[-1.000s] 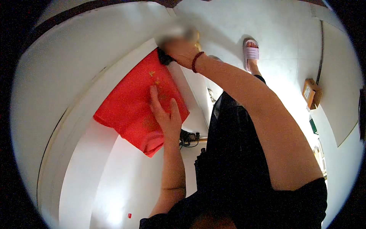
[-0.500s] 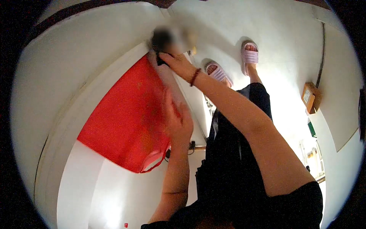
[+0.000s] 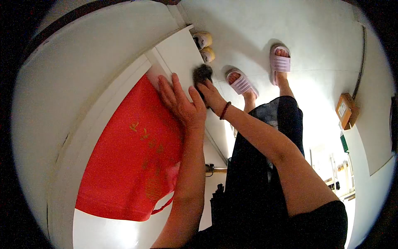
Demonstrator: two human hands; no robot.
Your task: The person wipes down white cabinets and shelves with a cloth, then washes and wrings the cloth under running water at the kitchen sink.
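My left hand (image 3: 182,103) is open, its fingers spread against the upper edge of a red bag (image 3: 128,145) and the white cabinet (image 3: 178,50) beside it. The bag carries gold lettering and has a red handle loop. My right hand (image 3: 212,97), with a dark bead bracelet at the wrist, is closed on a dark item (image 3: 202,74) at the cabinet's edge. Blur hides what kind of thing it is. The two hands are close together, the thumb of the left near the right fingers.
A pair of shoes (image 3: 203,40) with yellow parts stands on the floor (image 3: 257,20) beside the cabinet. My feet wear pink slides (image 3: 242,84). A cardboard box (image 3: 346,110) is at the right by the wall. White wall (image 3: 103,45) runs along the left.
My right hand has drawn the dark item back toward me along the cabinet. My left hand has moved up and spread over the bag's edge. More of the cabinet and the shoes now show.
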